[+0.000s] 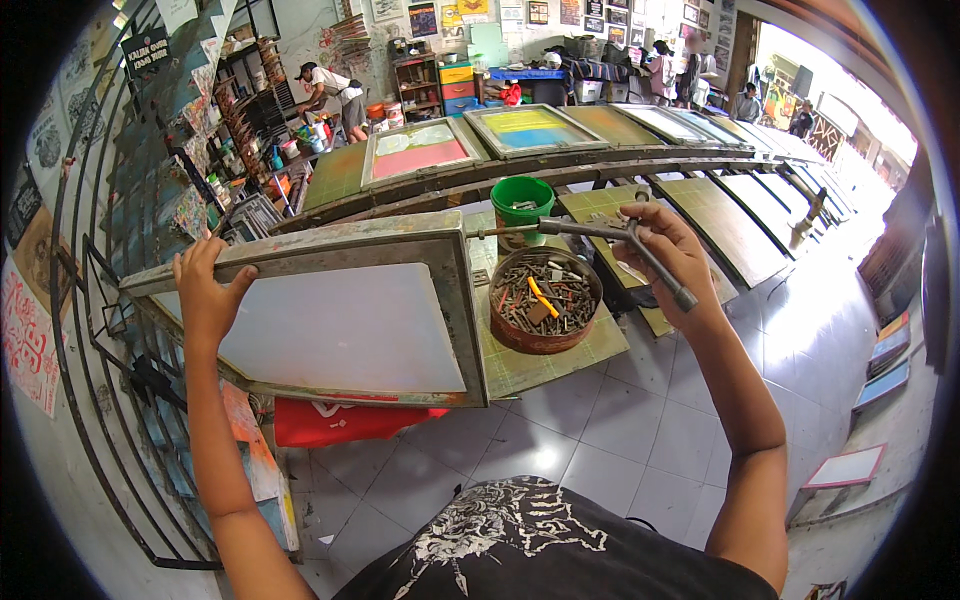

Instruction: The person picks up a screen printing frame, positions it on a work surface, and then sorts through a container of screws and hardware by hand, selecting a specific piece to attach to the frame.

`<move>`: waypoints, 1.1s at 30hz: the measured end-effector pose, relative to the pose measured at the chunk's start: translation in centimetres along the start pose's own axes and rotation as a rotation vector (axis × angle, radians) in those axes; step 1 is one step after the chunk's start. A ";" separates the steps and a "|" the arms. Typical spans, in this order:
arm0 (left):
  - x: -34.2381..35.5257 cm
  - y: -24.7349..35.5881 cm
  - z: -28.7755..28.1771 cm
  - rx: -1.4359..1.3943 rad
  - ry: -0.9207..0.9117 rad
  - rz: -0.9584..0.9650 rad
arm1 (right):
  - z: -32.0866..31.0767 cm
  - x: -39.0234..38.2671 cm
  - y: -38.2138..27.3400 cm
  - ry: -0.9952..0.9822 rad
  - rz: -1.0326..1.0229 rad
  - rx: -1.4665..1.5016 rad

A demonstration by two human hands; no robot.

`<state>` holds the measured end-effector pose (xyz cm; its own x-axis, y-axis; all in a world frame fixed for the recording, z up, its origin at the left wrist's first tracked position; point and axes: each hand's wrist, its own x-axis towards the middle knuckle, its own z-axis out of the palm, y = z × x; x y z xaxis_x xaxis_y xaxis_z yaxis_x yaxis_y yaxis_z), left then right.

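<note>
My left hand (208,285) grips the top edge of a screen-printing frame (463,310), thumb on the near face and fingers over the far side. The frame stands tilted on its long side, its pale mesh (345,325) facing me. Closed around the hub of a Y-shaped socket wrench (585,231) is my right hand (672,250). One wrench arm points left, its socket at the end of a thin bolt (492,232) that sticks out of the frame's right end. Below the wrench sits a round rusty tin (545,344) full of bolts and small metal parts, with a yellow-handled tool on top.
A green bucket (510,190) stands behind the tin on a green board (600,350). Red cloth (340,425) hangs beneath the frame. Long printing tables with screens (420,150) stretch behind. Black metal rails (110,400) run along the left. A person (335,90) bends over at the back left.
</note>
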<state>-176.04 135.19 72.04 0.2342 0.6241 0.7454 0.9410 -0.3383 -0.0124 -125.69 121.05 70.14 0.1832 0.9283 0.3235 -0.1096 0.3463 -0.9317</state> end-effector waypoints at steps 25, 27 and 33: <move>-0.3 0.3 -0.4 -0.021 0.044 0.006 | 0.1 1.8 -0.8 0.099 0.117 0.015; -0.3 0.3 -0.4 -0.027 0.041 0.007 | 0.7 1.3 -0.6 0.081 -0.002 0.023; -0.4 0.0 -0.2 -0.012 0.062 0.030 | -1.8 1.2 0.0 -0.127 -0.243 -0.279</move>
<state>-176.19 134.81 71.90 0.2466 0.5690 0.7845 0.9307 -0.3648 -0.0280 -123.70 121.87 70.24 0.0468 0.8393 0.5417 0.1947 0.5242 -0.8290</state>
